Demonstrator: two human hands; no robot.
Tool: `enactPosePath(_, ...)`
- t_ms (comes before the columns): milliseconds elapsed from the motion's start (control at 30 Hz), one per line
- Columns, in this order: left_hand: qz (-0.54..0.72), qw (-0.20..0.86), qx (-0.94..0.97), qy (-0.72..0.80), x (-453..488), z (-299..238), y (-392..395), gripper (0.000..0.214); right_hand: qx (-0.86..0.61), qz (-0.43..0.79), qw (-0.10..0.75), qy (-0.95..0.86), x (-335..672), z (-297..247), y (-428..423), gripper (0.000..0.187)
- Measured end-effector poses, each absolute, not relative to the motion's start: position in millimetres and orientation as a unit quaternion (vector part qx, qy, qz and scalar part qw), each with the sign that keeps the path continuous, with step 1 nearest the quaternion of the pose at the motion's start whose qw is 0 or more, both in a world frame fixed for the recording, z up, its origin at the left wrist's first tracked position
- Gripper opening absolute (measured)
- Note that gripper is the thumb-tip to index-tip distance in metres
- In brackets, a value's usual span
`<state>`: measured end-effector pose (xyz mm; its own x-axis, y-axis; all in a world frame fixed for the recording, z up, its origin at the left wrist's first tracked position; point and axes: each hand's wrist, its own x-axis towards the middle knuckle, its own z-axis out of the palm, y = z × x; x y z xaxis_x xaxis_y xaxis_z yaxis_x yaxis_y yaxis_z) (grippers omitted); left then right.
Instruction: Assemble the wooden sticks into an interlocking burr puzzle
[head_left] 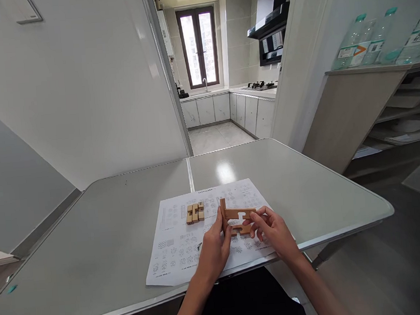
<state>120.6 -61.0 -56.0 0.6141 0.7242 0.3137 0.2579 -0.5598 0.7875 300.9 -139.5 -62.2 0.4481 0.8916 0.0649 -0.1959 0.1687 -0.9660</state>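
Note:
My left hand point(215, 247) is closed around an upright reddish-brown wooden puzzle piece point(223, 208). Pinched in the fingers of my right hand point(272, 228) is a notched wooden puzzle piece point(234, 214), its left end meeting the upright one. Just below, between my hands, is another notched wooden piece point(240, 230); whether it is held or rests on the paper I cannot tell. A printed sheet point(171, 214) with rows of small diagrams lies beneath my hands. To the left of my hands, several pale wooden puzzle blocks point(195, 213) sit grouped on it.
The grey-green folding table point(104, 243) has a seam across it and a metal edge. A small teal bottle cap point(12, 289) lies at its left edge. On the right, a shelf unit point(365, 96) carries plastic bottles point(354, 44). A kitchen opens beyond the doorway.

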Motion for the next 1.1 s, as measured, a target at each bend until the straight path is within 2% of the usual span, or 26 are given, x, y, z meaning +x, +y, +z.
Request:
enactPosePath(667, 0.376, 0.326, 0.807, 0.317, 120, -51, -57, 0.054, -0.522, 0.412, 0.572, -0.480, 299, -58, -146, 0.038)
enactPosePath(1100, 0.372, 0.326, 0.814, 0.304, 120, -55, -55, 0.055, -0.548, 0.373, 0.542, -0.516, 297, -50, -148, 0.036)
